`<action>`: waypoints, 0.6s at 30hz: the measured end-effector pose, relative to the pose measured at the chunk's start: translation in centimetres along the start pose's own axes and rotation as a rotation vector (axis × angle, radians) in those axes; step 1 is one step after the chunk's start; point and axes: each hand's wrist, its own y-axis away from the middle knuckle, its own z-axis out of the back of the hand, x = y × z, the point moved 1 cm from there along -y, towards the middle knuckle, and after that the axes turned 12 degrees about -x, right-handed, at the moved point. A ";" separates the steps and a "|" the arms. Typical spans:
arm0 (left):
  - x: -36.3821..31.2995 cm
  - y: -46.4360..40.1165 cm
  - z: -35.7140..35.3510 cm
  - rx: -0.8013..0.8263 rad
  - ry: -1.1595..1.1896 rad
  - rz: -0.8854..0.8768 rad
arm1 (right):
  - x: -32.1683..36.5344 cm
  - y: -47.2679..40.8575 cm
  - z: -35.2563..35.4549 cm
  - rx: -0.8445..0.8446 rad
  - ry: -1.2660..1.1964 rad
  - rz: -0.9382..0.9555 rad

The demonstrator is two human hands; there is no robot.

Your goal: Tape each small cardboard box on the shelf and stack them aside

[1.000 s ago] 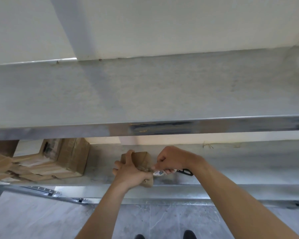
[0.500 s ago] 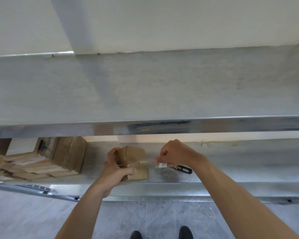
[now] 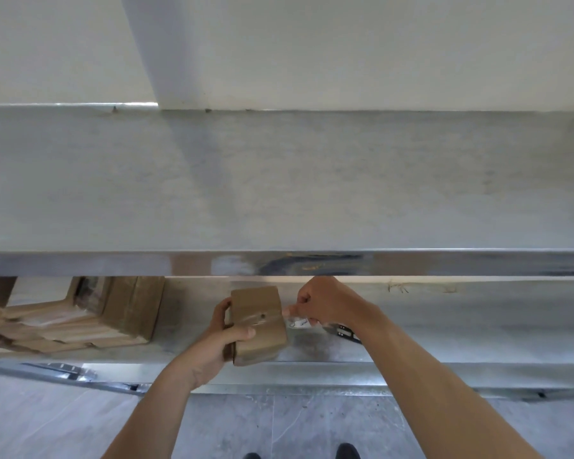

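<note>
The lower shelf [image 3: 444, 339] is a shallow metal ledge, roofed close above by the shiny front edge of the upper shelf [image 3: 279, 263]. Its stretch to the right of the hands lies open; at the left a heap of cardboard boxes [image 3: 80, 323] crowds it, too jumbled to count. One small cardboard box [image 3: 259, 326] sits near the front lip, just right of that heap. Two hands work on it. The left hand [image 3: 219, 342] reaches in from below, its grip wrapped round the box's left side, thumb pressed on top beside a strip of clear tape [image 3: 262, 318]. The right hand [image 3: 325, 303] comes in from the right, its grip curled tight and pinching the tape at the box's right edge. A dark tool [image 3: 345, 332] lies partly hidden beneath that wrist.
</note>
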 end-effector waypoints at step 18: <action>-9.5 -0.1 -7.6 0.183 -1.285 -0.242 | 1.6 -0.1 0.9 0.040 0.152 0.095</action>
